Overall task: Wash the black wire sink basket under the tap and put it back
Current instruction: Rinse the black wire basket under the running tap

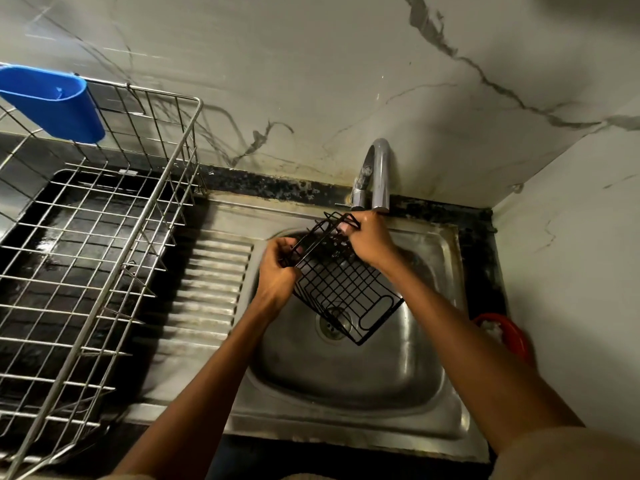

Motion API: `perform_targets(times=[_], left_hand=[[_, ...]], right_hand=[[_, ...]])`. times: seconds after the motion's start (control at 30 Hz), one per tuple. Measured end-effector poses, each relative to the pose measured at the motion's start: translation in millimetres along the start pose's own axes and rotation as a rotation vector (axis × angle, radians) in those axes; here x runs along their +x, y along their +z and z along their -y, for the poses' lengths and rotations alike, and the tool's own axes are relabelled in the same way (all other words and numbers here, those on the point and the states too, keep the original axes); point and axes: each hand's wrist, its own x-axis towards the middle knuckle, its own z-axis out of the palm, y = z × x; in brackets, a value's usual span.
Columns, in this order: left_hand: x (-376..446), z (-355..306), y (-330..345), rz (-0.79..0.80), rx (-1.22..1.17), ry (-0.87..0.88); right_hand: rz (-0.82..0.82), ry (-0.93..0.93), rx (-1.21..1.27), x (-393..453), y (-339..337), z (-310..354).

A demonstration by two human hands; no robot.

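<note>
The black wire sink basket (346, 289) hangs tilted over the steel sink (433, 341), its lower end above the drain (334, 323). My left hand (277, 268) grips the basket's left rim. My right hand (369, 242) holds its upper end, fingers curled over the wires just below the curved chrome tap (379, 174). Whether water is running from the tap cannot be made out.
A large steel wire dish rack (104, 254) with a blue plastic cup holder (55, 102) stands on the left over a black tray. A ridged drainboard (211, 289) lies between rack and sink. A red object (509, 334) sits at the right wall.
</note>
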Motion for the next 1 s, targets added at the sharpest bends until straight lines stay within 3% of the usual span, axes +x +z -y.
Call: perform_targets(times=[0.1, 0.2, 0.33, 0.43, 0.67, 0.8, 0.9, 1.0], left_hand=[[10.9, 3.7, -6.5, 0.192, 0.263, -0.057], [22.3, -4.7, -2.7, 0.208, 0.627, -0.066], [14.2, -27.0, 11.4, 0.12, 0.372, 0.09], [9.5, -35.9, 18.0, 0.033, 0.192, 0.141], [6.6, -18.9, 0.6, -0.006, 0.056, 0.147], [6.7, -3.0, -14.7, 0.005, 0.035, 0.153], [5.3, -2.6, -9.4, 0.019, 0.012, 0.14], [6.4, -9.1, 9.5, 0.078, -0.001, 0.107]], right_hand=[[-0.041, -0.106, -0.146, -0.7, 2.3, 3.2], [0.062, -0.216, -0.254, -7.0, 5.5, 19.7], [0.092, -0.316, -0.391, -9.1, 10.2, 34.7], [0.005, -0.38, -0.358, -11.3, 6.3, 34.1], [-0.053, -0.4, -0.454, -17.8, -1.0, -20.0], [-0.041, -0.23, -0.434, -23.1, -20.9, -44.9], [-0.04, -0.131, -0.552, -21.1, -21.5, -40.0], [-0.029, -0.295, -0.569, -20.3, 0.1, -7.1]])
